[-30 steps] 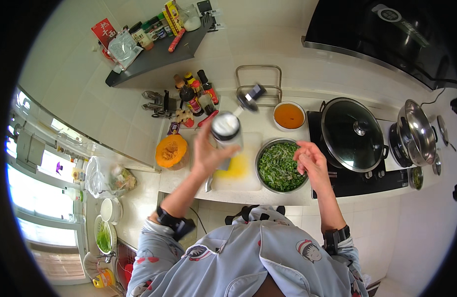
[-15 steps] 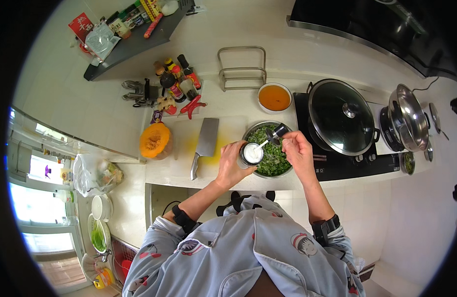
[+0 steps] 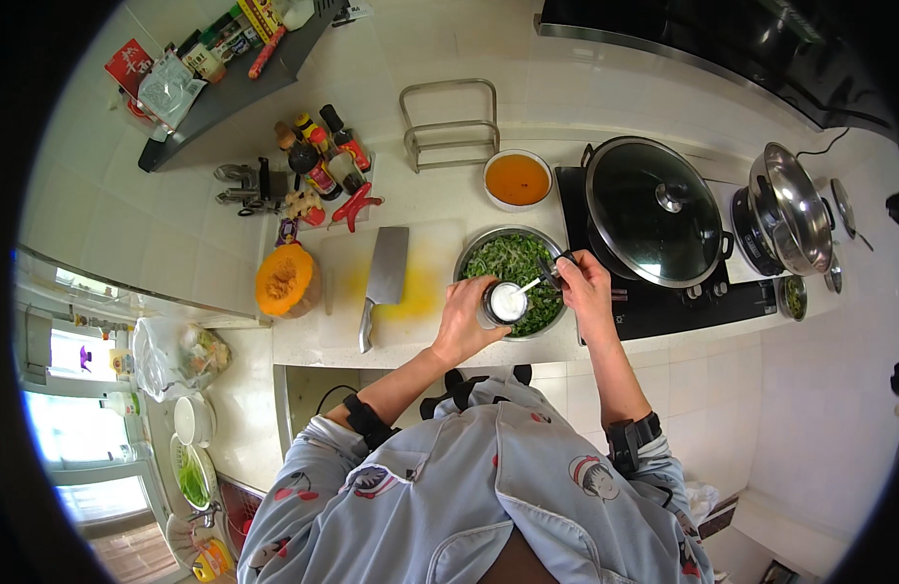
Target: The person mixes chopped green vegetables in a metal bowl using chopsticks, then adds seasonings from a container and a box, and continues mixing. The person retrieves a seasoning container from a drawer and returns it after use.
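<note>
The left hand [image 3: 461,319] gripped a jar [image 3: 509,304] of white powder above the near side of the bowl [image 3: 460,265] of greens [image 3: 513,255], the right hand [image 3: 585,284] pinching its black-handled spoon [image 3: 531,285]; any careless tilt risked dumping excess powder.

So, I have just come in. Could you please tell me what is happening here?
A person is working at a kitchen counter. The left hand holds a small open jar of something white over the near part of a metal bowl of chopped greens. The right hand grips a black lid, whose white stem reaches to the mouth of the jar. To the left, a cleaver lies on a yellow-stained cutting board. To the right, a covered pan stands on the cooktop.
</note>
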Demonstrator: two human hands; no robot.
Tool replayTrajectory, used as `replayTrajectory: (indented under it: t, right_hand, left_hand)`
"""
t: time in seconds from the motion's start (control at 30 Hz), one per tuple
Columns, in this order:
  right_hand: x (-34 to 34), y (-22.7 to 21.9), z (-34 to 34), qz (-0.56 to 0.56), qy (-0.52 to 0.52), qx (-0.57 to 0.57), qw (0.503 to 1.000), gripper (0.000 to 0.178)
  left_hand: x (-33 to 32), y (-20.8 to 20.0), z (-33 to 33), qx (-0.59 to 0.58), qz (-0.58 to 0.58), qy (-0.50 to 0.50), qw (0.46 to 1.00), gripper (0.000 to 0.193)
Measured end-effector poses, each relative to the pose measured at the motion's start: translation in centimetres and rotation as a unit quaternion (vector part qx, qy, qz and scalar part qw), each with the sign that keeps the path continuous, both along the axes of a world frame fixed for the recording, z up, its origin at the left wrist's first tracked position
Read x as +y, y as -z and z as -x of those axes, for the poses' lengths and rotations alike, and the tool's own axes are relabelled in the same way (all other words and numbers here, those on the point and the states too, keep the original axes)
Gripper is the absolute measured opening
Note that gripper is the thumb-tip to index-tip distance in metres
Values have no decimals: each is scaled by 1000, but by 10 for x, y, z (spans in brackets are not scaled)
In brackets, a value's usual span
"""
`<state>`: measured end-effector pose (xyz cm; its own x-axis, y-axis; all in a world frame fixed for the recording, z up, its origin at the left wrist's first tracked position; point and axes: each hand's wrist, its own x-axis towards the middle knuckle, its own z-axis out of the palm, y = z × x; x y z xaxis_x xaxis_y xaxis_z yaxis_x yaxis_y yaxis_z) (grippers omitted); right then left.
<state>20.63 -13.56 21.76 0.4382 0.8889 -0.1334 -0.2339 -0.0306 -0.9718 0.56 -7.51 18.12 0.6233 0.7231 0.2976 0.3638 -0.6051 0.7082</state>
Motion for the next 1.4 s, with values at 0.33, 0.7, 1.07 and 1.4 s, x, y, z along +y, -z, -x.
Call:
replayTrajectory:
  t: [0.33,0.7,1.07,1.4]
  right_hand:
    - [1,6,1,4,35,90,995,21]
    - [7,3,-12,-14,99,124,987,25]
    - [33,17,-33,2,131,82,988,26]
    - [20,17,-48,-68,150,80,983,25]
  left_hand:
    - [5,12,1,15,23,-29,999,74]
    - [10,35,0,-2,50,-76,996,77]
    - [31,37,44,-11,-2,-177,984,79]
    - [32,36,56,-6,4,-210,978,79]
